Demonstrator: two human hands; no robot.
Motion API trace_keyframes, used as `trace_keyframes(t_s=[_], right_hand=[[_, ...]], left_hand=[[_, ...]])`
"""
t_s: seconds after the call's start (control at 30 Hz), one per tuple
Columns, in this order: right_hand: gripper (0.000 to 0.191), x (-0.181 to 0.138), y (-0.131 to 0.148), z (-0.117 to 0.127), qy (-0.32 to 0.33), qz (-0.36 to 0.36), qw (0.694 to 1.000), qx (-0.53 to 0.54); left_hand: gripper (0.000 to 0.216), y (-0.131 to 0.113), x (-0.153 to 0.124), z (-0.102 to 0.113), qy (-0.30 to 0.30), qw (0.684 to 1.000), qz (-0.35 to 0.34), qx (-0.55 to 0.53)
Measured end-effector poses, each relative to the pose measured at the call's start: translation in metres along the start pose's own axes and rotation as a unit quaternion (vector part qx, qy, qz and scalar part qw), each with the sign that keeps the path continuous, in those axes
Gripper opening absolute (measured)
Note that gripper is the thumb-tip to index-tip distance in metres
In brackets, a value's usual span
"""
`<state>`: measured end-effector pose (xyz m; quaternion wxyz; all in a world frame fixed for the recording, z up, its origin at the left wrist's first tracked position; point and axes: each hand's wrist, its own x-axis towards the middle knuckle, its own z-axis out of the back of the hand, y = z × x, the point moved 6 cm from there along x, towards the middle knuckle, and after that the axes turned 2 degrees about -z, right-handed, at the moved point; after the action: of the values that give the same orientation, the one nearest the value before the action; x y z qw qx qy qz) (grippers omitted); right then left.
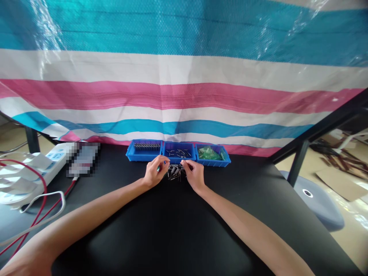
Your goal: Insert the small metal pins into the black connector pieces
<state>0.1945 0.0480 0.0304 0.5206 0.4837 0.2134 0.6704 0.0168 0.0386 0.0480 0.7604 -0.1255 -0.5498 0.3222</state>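
Bright daylight, glare on the plastic sheet [287,34], wide-angle bending at edges.

I'm scanning now and can read no text anywhere: markings on the white power strip [53,158] are too small, the item beside it [83,159] is blurred out, and the dark parts [174,173] show nothing legible.

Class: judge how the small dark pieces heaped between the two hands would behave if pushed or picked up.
The small dark pieces look slim and pointed, so each is probably light and fiddly to pinch. Lying loose in a heap on the smooth black table, they would likely scatter or slide when pushed.
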Motion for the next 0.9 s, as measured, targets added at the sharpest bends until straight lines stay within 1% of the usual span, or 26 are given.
trace_keyframes(t_s=[0.13,0.27,0.4,0.5,0.7,0.9], right_hand=[[0.037,-0.001,0.003,-0.003,0.014,0.034,0.999,-0.029],[0.027,-0.003,0.005,-0.013,0.062,0.060,0.990,-0.111],[0.018,-0.005,0.004,-0.019,0.086,0.047,0.973,-0.209],[0.015,-0.004,0.005,-0.021,0.094,0.036,0.964,-0.246],[0.017,-0.005,0.004,-0.022,0.104,0.031,0.962,-0.252],[0.018,-0.005,0.006,-0.020,0.099,0.049,0.970,-0.218]], left_hand=[[0.010,-0.001,0.000,0.000,0.000,1.000,-0.002,0.003],[0.009,-0.002,0.001,0.000,0.003,1.000,-0.008,0.006],[0.009,-0.002,0.000,0.000,0.004,1.000,-0.010,0.009],[0.010,-0.001,0.000,0.000,0.007,1.000,-0.013,0.008],[0.008,-0.002,0.000,0.000,0.010,1.000,-0.017,0.013],[0.008,-0.004,0.001,-0.001,0.016,1.000,-0.018,0.014]])
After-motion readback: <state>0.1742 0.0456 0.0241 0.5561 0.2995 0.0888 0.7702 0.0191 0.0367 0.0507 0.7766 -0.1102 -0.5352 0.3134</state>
